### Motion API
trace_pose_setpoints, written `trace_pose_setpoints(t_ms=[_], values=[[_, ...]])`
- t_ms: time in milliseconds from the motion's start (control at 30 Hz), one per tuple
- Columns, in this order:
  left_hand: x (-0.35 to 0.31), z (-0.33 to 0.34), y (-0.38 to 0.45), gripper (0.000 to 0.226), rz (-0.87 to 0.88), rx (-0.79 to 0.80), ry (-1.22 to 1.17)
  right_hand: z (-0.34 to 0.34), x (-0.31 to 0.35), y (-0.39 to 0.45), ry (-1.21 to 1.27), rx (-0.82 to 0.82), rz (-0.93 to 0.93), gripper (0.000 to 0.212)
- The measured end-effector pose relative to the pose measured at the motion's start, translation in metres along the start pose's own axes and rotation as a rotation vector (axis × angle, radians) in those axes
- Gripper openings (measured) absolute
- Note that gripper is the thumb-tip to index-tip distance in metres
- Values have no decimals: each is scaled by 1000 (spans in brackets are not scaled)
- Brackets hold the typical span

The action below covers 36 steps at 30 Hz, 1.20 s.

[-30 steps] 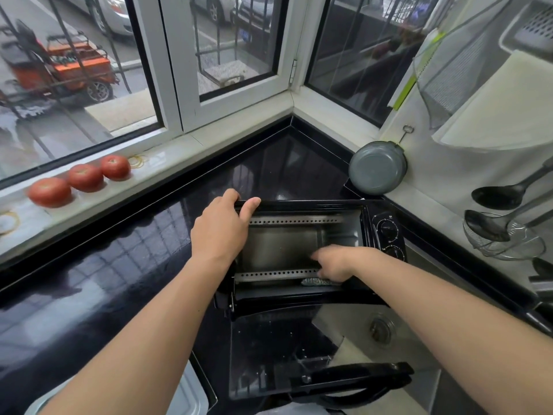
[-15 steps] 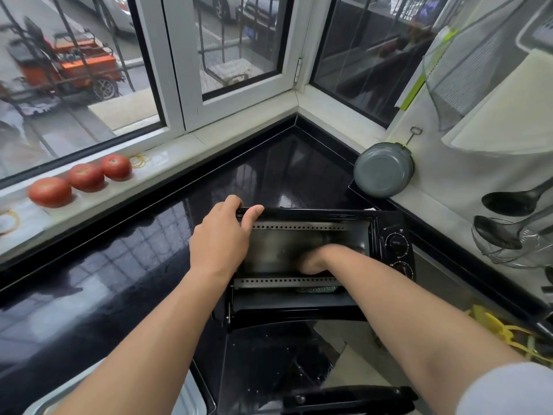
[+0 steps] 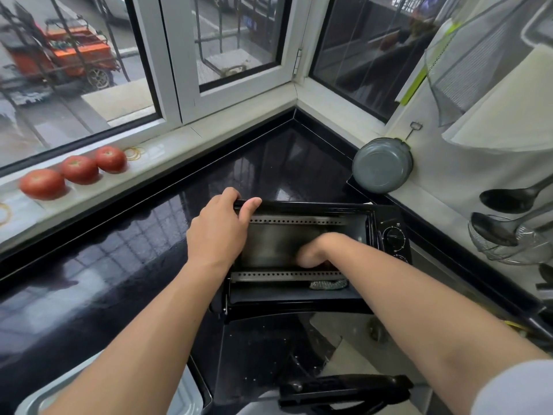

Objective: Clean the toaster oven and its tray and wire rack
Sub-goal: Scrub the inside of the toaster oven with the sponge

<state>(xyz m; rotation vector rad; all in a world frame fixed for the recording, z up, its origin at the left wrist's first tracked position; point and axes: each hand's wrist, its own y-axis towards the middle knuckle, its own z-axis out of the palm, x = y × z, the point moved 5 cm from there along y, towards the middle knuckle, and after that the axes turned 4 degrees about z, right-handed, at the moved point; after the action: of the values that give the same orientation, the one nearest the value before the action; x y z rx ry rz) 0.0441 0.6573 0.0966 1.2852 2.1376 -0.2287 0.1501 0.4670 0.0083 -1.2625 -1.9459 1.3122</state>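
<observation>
Head view, black countertop [image 3: 125, 265], corner windows [image 3: 233, 40], tomatoes [image 3: 79, 169]

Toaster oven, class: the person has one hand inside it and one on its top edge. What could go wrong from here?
1. The right hand reaches deep into the toaster oven and could scrape on the perforated metal strip.
2. The open glass door overhangs the counter; leaning on it could tip the oven, though the left hand steadies it.
</observation>
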Motion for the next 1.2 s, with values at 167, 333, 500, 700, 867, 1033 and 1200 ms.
trace_pose_setpoints(t_ms=[167,333,500,700,867,1033,1200], values=[[-1,-1,0,55,1,1,2,-4,51,-6,172,-93,-283,74],[0,-1,-2,54,-18,-1,-7,1,2,12,32,-82,-26,51],[-2,0,0,55,-13,5,1,1,11,0,46,35,-75,60],[1,3,2,56,-10,7,-12,-8,15,-6,-18,75,-119,65],[3,4,4,58,-6,-1,-10,-5,14,0,-148,145,-69,77],[2,3,3,58,-15,-13,-15,-4,-2,2,-262,114,-17,76],[2,1,0,54,-16,-16,-17,-7,-6,3,-633,156,59,67]])
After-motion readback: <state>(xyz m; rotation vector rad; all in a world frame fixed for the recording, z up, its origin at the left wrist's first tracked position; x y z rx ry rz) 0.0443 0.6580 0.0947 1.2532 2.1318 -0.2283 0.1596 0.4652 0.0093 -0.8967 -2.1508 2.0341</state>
